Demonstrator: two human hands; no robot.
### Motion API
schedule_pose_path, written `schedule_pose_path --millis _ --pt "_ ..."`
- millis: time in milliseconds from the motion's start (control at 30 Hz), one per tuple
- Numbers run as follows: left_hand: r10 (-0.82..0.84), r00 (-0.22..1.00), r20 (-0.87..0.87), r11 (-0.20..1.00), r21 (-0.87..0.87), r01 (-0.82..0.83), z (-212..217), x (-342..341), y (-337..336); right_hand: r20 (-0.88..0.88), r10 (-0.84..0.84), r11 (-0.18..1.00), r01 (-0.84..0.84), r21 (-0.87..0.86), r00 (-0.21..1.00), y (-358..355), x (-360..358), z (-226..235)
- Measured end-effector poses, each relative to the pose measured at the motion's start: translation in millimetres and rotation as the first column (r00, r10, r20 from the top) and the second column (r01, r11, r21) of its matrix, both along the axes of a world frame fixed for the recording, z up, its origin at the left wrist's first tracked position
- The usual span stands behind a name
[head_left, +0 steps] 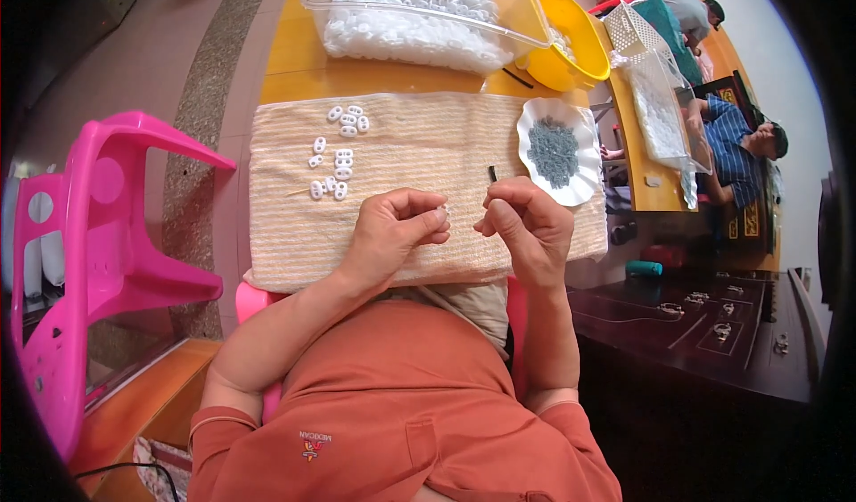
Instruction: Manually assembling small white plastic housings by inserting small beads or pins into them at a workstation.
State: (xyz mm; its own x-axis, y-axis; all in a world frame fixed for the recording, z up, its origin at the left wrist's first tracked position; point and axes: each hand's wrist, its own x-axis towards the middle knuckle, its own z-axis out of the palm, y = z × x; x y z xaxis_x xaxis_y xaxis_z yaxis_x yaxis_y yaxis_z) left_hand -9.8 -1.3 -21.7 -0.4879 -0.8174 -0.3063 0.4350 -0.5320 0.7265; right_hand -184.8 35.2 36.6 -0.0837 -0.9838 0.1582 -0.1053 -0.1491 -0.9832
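Over the striped towel (419,145), my left hand (392,230) is closed in a pinch, with a bit of a small white plastic piece (447,208) showing at its fingertips. My right hand (532,226) faces it a short way off, thumb and forefinger pressed together; what they hold is hidden. A short black strip (492,173) shows just beyond those fingers, and I cannot tell whether it is held or lies on the towel. Several white two-holed plastic pieces (343,158) lie loosely grouped at the towel's left. Small dark grey parts (553,152) fill a white scalloped bowl (584,181) at the right.
A clear plastic bin (428,18) heaped with white pieces stands at the back, beside a yellow basin (584,52). A pink plastic chair (107,252) is at the left. Two people sit at another table (642,194) at the far right, near a clear bin (664,114).
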Motion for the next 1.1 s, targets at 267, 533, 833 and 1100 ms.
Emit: schedule_pose_path --millis 267,533,833,1100 --pt "-0.015 0.998 -0.054 1.000 -0.002 0.014 3 2 0 -0.108 0.140 0.981 -0.123 0.149 0.984 -9 -11 -15" --pt "-0.027 0.994 -0.103 1.000 -0.008 0.026 4 2 1 -0.019 0.222 0.945 -0.210 0.251 0.975 -10 -9 -20" --pt "-0.041 0.993 -0.107 0.999 -0.016 0.039 2 2 1 0.019 0.249 0.927 -0.244 0.285 0.968 -12 -10 -26" --pt "-0.033 0.995 -0.099 0.999 -0.018 0.031 2 2 4 -0.115 0.075 0.973 -0.048 0.227 0.990 0 0 -15"
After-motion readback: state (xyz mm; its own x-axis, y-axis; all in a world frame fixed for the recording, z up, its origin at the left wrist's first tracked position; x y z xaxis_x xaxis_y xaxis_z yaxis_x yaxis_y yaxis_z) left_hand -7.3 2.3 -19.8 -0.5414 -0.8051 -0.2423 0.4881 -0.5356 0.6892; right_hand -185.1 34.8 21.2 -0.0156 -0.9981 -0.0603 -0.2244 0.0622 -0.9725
